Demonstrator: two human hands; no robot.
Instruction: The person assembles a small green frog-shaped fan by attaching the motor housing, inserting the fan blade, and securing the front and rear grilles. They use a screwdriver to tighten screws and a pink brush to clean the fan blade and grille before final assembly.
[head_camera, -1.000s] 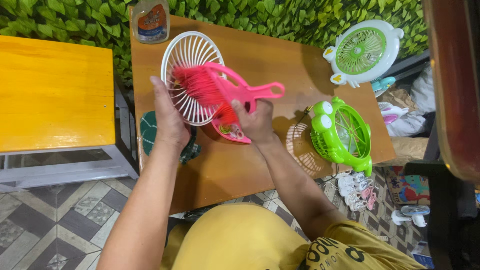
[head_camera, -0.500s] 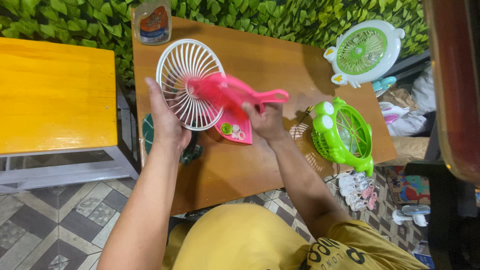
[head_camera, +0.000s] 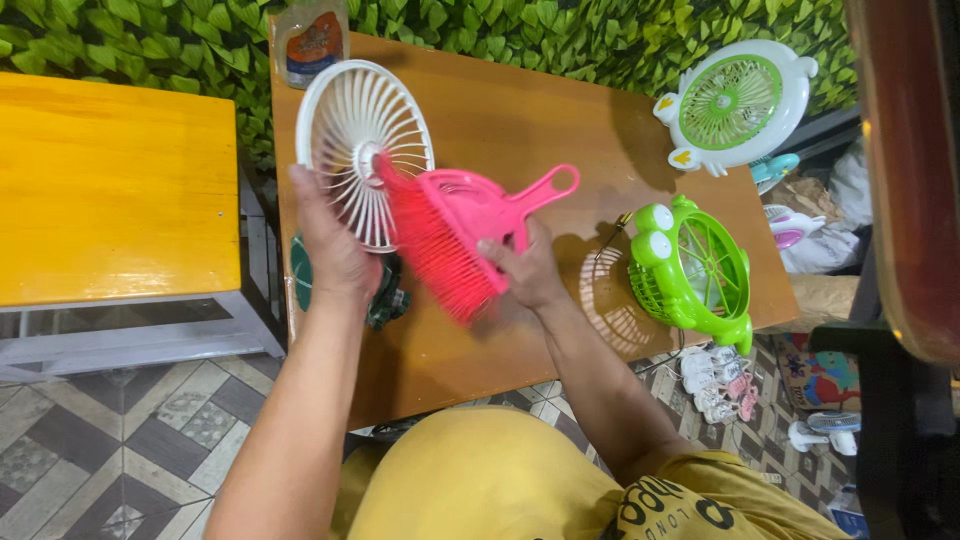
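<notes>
My left hand (head_camera: 335, 245) holds a round white fan grille (head_camera: 362, 150) upright by its lower edge, above the brown table (head_camera: 500, 120). In my right hand (head_camera: 525, 268) is a pink hand brush (head_camera: 440, 245), nested with a pink dustpan (head_camera: 478, 205) whose looped handle points up to the right. The brush's bristles rest against the lower right part of the grille.
A green frog-shaped fan body (head_camera: 695, 270) lies at the table's right edge, with a pale grille (head_camera: 610, 305) beside it. A white and green fan (head_camera: 735, 105) sits at the far right. A bottle (head_camera: 312, 40) stands at the back. A yellow bench (head_camera: 110, 190) is left.
The brush has swept down across the grille, its bristles now pointing down and to the right. The grille has been tipped and raised a little toward the back left.
</notes>
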